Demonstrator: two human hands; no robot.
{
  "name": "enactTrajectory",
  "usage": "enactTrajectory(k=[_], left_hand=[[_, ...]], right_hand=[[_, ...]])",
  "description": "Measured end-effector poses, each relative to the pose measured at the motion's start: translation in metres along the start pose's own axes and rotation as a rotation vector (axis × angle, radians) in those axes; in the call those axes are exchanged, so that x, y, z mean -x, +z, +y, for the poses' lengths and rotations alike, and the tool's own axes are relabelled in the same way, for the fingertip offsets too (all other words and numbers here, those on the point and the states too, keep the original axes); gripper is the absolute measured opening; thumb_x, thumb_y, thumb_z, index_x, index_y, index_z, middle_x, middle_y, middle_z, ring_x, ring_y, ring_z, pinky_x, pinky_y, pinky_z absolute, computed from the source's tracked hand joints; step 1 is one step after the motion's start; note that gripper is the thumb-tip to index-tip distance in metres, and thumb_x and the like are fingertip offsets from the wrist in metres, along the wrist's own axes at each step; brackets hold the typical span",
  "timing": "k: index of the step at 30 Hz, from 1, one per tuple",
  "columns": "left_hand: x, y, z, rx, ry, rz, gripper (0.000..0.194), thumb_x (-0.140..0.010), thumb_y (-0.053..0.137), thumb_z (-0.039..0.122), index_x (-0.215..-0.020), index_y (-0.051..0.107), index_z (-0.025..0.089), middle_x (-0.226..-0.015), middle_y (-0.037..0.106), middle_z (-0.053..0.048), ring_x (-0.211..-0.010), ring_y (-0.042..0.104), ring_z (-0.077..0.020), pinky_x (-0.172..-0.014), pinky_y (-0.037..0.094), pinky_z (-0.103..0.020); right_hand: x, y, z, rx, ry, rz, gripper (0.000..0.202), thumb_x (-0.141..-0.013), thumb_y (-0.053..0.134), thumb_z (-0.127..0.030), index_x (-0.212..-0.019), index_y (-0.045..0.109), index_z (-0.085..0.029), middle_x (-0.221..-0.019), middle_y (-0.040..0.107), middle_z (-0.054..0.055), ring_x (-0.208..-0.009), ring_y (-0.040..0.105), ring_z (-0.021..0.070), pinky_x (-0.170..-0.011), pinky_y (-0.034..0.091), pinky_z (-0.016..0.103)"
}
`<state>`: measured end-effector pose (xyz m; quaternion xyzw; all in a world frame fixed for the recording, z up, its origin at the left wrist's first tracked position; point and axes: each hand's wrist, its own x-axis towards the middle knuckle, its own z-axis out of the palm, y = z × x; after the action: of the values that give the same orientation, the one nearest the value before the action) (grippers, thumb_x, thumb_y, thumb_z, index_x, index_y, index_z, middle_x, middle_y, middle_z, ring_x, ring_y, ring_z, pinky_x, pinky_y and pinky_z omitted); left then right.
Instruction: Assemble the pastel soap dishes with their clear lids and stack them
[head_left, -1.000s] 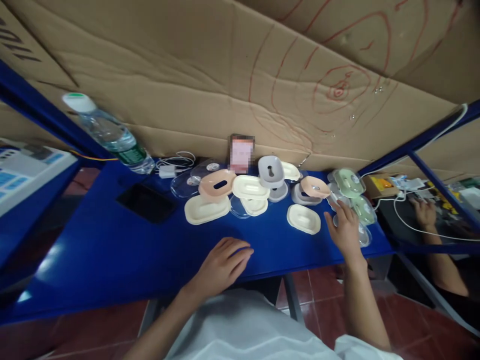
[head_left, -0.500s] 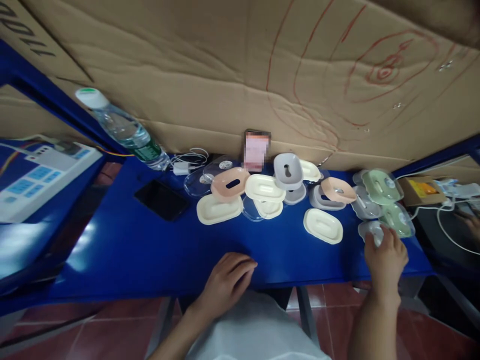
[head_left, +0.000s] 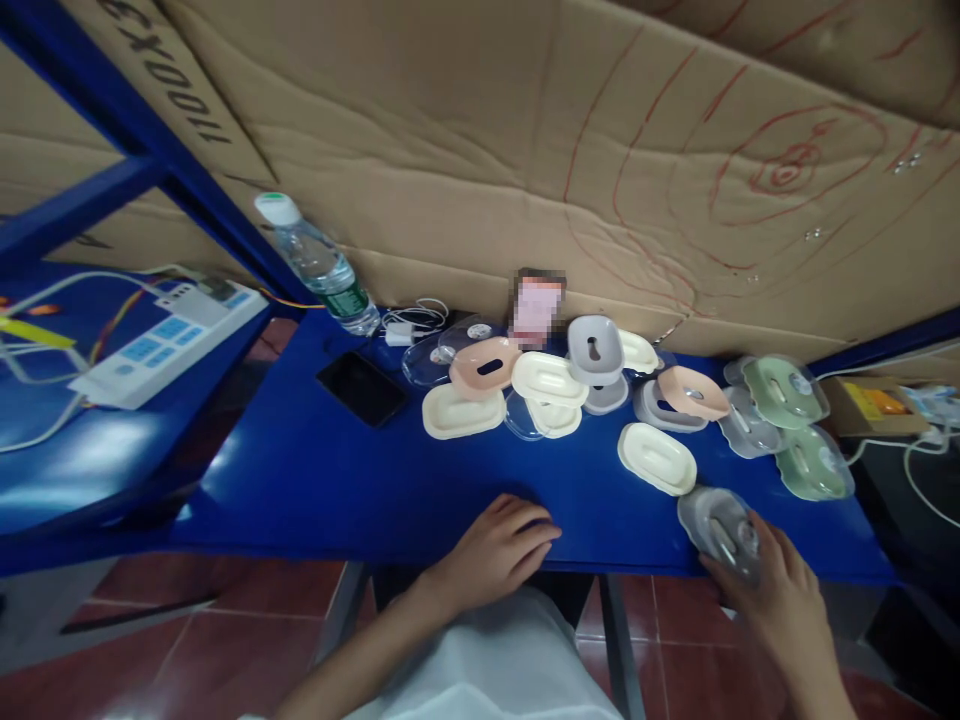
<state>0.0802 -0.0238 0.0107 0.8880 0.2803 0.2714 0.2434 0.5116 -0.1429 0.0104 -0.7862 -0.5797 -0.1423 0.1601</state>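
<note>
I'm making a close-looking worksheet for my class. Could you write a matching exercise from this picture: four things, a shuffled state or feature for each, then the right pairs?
Things
1. Right hand
2. Left hand
3. Water bottle
4. Black phone

States or features
A. Has a green label
B. Lies flat on the blue table
C. Holds a grey dish with a clear lid
D. Holds nothing that shows

Right pairs: 1-C, 2-D, 3-A, 4-B
</note>
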Motion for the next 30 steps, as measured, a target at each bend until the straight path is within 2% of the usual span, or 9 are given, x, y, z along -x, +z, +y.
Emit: enactTrajectory(k=[3,8,12,16,20,23,25,27,30], left_hand=[[-0.003,0.008,0.010,-0.033,-0.085,-0.030,0.038,-0.107,0.061,0.030,-0.145,0.062,0.027,-0.139,0.069,-0.009,-0.126,0.067,-0.0236,-0.109,0.052,-0.042],[-0.009,0.011,0.015,-0.040,-0.213,-0.058,0.091,-0.095,0.079,0.048,-0.169,0.031,0.026,-0.170,0.041,-0.020,-0.151,0.049,-0.0367,-0.117,0.049,-0.055],[0.006,-0.010,-0.005,-0.006,-0.218,-0.043,0.094,-0.094,0.081,0.043,-0.170,0.027,0.030,-0.169,0.042,-0.019,-0.155,0.045,-0.0359,-0.121,0.045,-0.055],[0.041,-0.035,-0.029,-0.015,-0.326,0.031,0.099,-0.089,0.085,0.047,-0.169,0.028,0.032,-0.161,0.053,-0.016,-0.146,0.055,-0.0351,-0.118,0.050,-0.053],[0.071,-0.046,-0.043,-0.079,-0.398,0.164,0.108,-0.086,0.089,0.041,-0.171,0.023,0.029,-0.158,0.055,-0.018,-0.144,0.057,-0.0365,-0.117,0.052,-0.055],[0.081,-0.046,-0.045,-0.114,-0.325,0.184,0.082,-0.088,0.088,0.041,-0.159,0.048,0.031,-0.157,0.055,-0.016,-0.142,0.059,-0.0358,-0.115,0.054,-0.054],[0.083,-0.046,-0.045,-0.133,-0.254,0.193,0.062,-0.089,0.087,0.043,-0.144,0.063,0.030,-0.157,0.054,-0.015,-0.140,0.060,-0.0360,-0.114,0.055,-0.054],[0.084,-0.048,-0.042,-0.138,-0.216,0.235,0.052,-0.090,0.085,0.046,-0.136,0.068,0.029,-0.156,0.054,-0.015,-0.139,0.060,-0.0359,-0.112,0.056,-0.054],[0.085,-0.055,-0.041,-0.130,-0.222,0.308,0.048,-0.093,0.082,0.046,-0.135,0.068,0.029,-0.157,0.052,-0.015,-0.140,0.059,-0.0354,-0.112,0.056,-0.054]], right_hand=[[0.011,-0.004,-0.044,-0.063,-0.174,-0.065,0.091,-0.091,0.052,-0.085,-0.163,0.044,-0.029,-0.140,0.064,0.025,-0.121,0.066,0.0515,-0.092,0.056,0.066],[0.011,-0.004,-0.149,-0.294,-0.334,-0.260,0.085,-0.096,0.066,-0.068,-0.167,0.037,-0.031,-0.158,0.052,0.019,-0.139,0.053,0.0439,-0.108,0.051,0.065],[0.000,0.009,-0.216,-0.507,-0.475,-0.378,0.079,-0.100,0.068,-0.057,-0.168,0.035,-0.036,-0.169,0.043,0.013,-0.150,0.045,0.0384,-0.118,0.047,0.060],[-0.034,0.020,-0.244,-0.631,-0.625,-0.388,0.074,-0.099,0.069,-0.058,-0.164,0.043,-0.035,-0.167,0.047,0.012,-0.152,0.046,0.0339,-0.120,0.046,0.054],[-0.111,0.032,-0.263,-0.563,-0.734,-0.230,0.068,-0.099,0.066,-0.063,-0.157,0.055,-0.029,-0.162,0.052,0.014,-0.150,0.047,0.0343,-0.123,0.039,0.055],[-0.172,0.045,-0.284,-0.469,-0.715,-0.163,0.070,-0.098,0.066,-0.066,-0.154,0.058,-0.024,-0.162,0.051,0.017,-0.152,0.044,0.0373,-0.124,0.035,0.058],[-0.195,0.051,-0.297,-0.390,-0.711,-0.178,0.071,-0.097,0.067,-0.066,-0.154,0.059,-0.023,-0.167,0.045,0.020,-0.156,0.039,0.0404,-0.126,0.029,0.064],[-0.195,0.050,-0.304,-0.342,-0.696,-0.173,0.069,-0.100,0.064,-0.064,-0.156,0.056,-0.024,-0.173,0.035,0.020,-0.160,0.031,0.0420,-0.127,0.021,0.070],[-0.160,0.035,-0.304,-0.420,-0.692,-0.161,0.061,-0.107,0.054,-0.057,-0.160,0.050,-0.026,-0.176,0.030,0.018,-0.164,0.025,0.0375,-0.129,0.021,0.067]])
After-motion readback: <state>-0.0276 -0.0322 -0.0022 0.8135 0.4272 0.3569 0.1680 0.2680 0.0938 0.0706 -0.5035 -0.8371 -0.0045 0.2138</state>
